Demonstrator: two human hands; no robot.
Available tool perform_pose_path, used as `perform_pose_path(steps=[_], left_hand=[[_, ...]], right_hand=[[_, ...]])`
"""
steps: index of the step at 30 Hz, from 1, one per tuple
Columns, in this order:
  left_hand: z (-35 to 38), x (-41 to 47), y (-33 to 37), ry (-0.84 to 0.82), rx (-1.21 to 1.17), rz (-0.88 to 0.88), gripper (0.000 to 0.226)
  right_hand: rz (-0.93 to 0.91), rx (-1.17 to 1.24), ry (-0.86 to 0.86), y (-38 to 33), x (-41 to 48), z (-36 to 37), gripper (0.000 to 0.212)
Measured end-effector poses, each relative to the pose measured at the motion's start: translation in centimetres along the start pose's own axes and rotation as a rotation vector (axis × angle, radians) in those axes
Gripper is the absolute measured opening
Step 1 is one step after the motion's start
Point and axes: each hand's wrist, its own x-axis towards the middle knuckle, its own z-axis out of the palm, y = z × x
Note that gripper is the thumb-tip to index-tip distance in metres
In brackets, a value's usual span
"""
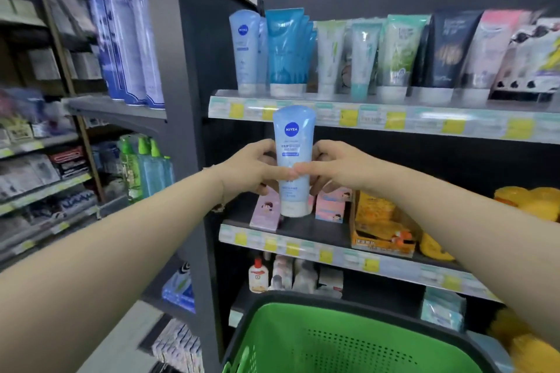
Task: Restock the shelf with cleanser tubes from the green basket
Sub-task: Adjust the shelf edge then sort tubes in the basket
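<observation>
The person holds a light blue cleanser tube (293,160) up in front of the shelf (378,118), cap down. The left hand (253,169) and the right hand (333,168) both wrap their fingers around its middle, thumbs meeting on the front. The tube looks light, smooth and a bit squishy, so a soft hold on the sides seems best. More tubes like it stand at the top left (245,51). The green basket (348,339) sits below, near the person
</observation>
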Motion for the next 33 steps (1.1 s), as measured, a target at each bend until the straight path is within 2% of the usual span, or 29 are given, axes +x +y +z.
perform_pose_path(steps=[5,8,11,16,22,24,29,33], left_hand=[[-3.1,0.6,2.4,0.084,-0.006,0.036,0.039],[-4.9,1.2,3.7,0.15,-0.036,0.055,0.042],[-6.5,1.9,4.9,0.221,-0.054,0.081,0.034],[-9.0,3.2,7.0,0.345,-0.063,0.148,0.042],[-11.5,5.1,8.2,0.423,-0.128,0.208,0.036],[-12.2,6.0,8.1,0.451,-0.129,0.217,0.039],[-13.7,8.8,7.2,0.589,-0.077,0.227,0.036],[-14.0,10.5,6.8,0.62,0.024,0.237,0.04]], right_hand=[[-0.093,0.041,0.104,-3.0,2.3,-0.6,0.024],[-0.129,0.05,0.168,-5.1,3.6,-0.9,0.024],[-0.159,0.076,0.216,-7.3,4.6,-1.5,0.027],[-0.18,0.145,0.28,-10.0,6.8,-2.4,0.025],[-0.205,0.244,0.352,-12.5,9.6,-2.5,0.002],[-0.199,0.272,0.357,-13.0,10.7,-2.4,0.006],[-0.196,0.264,0.371,-13.6,13.3,-2.0,0.041],[-0.172,0.203,0.374,-13.3,15.1,-1.6,0.05]])
